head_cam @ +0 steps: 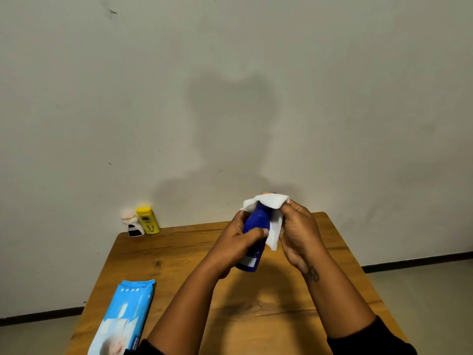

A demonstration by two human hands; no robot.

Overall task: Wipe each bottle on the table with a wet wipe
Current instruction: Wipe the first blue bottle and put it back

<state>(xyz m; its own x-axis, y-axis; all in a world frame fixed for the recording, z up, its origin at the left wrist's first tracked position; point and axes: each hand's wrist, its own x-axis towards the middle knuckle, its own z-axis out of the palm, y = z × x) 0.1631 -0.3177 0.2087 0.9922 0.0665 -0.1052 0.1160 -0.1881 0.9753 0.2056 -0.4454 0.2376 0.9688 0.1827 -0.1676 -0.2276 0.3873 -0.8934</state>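
Note:
My left hand (239,238) grips a dark blue bottle (253,254) around its middle and holds it raised and tilted above the wooden table (179,265). My right hand (298,233) holds a white wet wipe (272,213) draped over the bottle's top and down its right side. The top of the bottle is hidden under the wipe. A yellow bottle (148,220) and a small white bottle (133,224) with a pale pink cap stand side by side at the table's far left corner, against the wall.
A light blue pack of wet wipes (122,319) lies at the table's near left edge. A plain wall rises right behind the table. Floor shows to the left and right of the table.

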